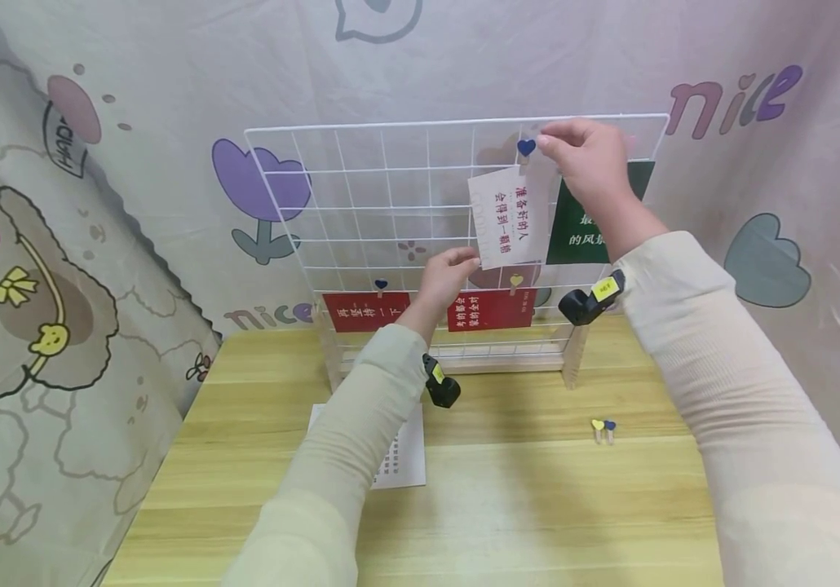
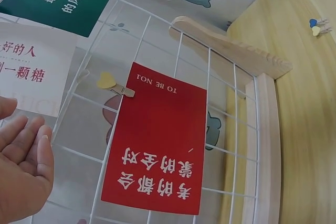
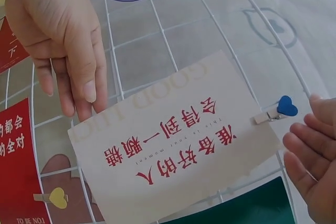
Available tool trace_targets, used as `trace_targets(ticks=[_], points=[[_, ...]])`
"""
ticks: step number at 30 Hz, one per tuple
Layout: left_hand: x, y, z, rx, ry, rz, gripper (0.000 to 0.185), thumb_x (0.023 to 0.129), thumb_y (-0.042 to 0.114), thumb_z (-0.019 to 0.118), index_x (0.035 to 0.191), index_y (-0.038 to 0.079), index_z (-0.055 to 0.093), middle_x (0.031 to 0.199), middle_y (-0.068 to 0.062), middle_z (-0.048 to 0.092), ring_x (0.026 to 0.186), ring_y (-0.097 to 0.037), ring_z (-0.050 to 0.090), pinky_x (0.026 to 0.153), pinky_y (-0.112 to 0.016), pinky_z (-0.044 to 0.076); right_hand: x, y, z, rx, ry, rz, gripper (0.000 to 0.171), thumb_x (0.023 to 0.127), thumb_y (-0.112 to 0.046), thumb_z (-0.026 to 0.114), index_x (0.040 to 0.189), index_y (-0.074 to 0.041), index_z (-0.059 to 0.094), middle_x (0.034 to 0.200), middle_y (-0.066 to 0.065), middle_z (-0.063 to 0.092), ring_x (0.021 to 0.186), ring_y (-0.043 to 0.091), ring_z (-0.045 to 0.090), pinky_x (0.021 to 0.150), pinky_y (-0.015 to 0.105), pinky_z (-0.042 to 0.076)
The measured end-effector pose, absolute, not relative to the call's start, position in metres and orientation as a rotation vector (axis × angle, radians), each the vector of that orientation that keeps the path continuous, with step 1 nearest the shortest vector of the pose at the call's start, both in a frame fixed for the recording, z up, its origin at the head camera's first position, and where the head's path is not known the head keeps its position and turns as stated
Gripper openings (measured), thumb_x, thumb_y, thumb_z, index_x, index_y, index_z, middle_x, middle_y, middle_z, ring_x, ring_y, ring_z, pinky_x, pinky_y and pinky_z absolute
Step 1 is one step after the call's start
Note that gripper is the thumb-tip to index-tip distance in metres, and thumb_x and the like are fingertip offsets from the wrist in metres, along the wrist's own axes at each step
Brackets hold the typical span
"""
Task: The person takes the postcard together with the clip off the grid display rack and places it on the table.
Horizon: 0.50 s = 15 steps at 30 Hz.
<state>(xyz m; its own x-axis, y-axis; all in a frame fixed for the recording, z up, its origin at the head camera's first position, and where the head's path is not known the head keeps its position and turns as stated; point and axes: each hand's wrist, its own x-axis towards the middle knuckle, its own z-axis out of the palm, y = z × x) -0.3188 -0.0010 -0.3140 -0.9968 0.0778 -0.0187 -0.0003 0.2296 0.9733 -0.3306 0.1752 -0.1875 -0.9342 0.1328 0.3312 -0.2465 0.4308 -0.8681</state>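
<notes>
A white wire grid panel (image 1: 391, 187) stands on a wooden base at the back of the table. A white card (image 1: 504, 216) with red writing hangs on it from a blue heart clip (image 1: 526, 147). My right hand (image 1: 585, 159) hovers right beside that clip (image 3: 283, 107), fingers relaxed and just off it. My left hand (image 1: 449, 273) touches the card's lower left corner with loosely straight fingers (image 3: 79, 87); the left wrist view shows its palm (image 2: 23, 166) open. To the right of the white card (image 3: 178, 145) hangs a green card (image 1: 585, 220).
Two red cards (image 1: 365, 311) (image 1: 489, 310) hang on the lower grid, one under a small blue clip, one under a yellow heart clip (image 2: 110, 83). Two spare heart clips (image 1: 603, 426) and a printed sheet (image 1: 401, 456) lie on the wooden table (image 1: 537, 505). Patterned cloth surrounds everything.
</notes>
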Motion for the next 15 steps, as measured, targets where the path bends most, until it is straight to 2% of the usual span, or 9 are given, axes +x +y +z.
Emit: trace_targets(ticks=[5,8,12,15], points=[[-0.321,-0.001,-0.313,0.09,2.394,1.918,0.032,0.085,0.025,0.053,0.116,0.016,0.053,0.115,0.003,0.052,0.108,-0.015,0.044,0.091,-0.037,0.035,-0.354,0.179,-0.194,0.102,-2.43,1.463,0.041,0.077,-0.039,0.06,0.114,-0.023,0.058,0.116,-0.005,0.052,0.103,0.013,0.046,0.079,0.022,0.044],[-0.323,0.0,-0.313,0.104,2.394,1.92,0.032,0.085,0.024,0.054,0.116,0.015,0.053,0.115,0.002,0.052,0.106,-0.016,0.045,0.089,-0.036,0.037,-0.368,0.181,-0.2,0.112,-2.436,1.484,0.039,0.077,-0.038,0.06,0.113,-0.025,0.058,0.117,-0.005,0.051,0.102,0.014,0.045,0.081,0.026,0.044],[-0.326,0.002,-0.314,0.117,2.39,1.933,0.03,0.085,0.022,0.054,0.114,0.013,0.055,0.113,0.0,0.054,0.104,-0.016,0.047,0.087,-0.034,0.038,-0.368,0.177,-0.199,0.098,-2.478,1.408,0.033,0.08,-0.038,0.057,0.11,-0.025,0.06,0.113,-0.004,0.052,0.1,0.014,0.043,0.081,0.03,0.04],[-0.328,0.003,-0.313,0.114,2.394,1.938,0.028,0.085,0.021,0.055,0.111,0.012,0.056,0.11,0.0,0.055,0.102,-0.015,0.048,0.086,-0.034,0.039,-0.357,0.171,-0.191,0.076,-2.517,1.348,0.032,0.082,-0.037,0.054,0.109,-0.022,0.061,0.111,-0.001,0.053,0.098,0.015,0.041,0.076,0.031,0.039]])
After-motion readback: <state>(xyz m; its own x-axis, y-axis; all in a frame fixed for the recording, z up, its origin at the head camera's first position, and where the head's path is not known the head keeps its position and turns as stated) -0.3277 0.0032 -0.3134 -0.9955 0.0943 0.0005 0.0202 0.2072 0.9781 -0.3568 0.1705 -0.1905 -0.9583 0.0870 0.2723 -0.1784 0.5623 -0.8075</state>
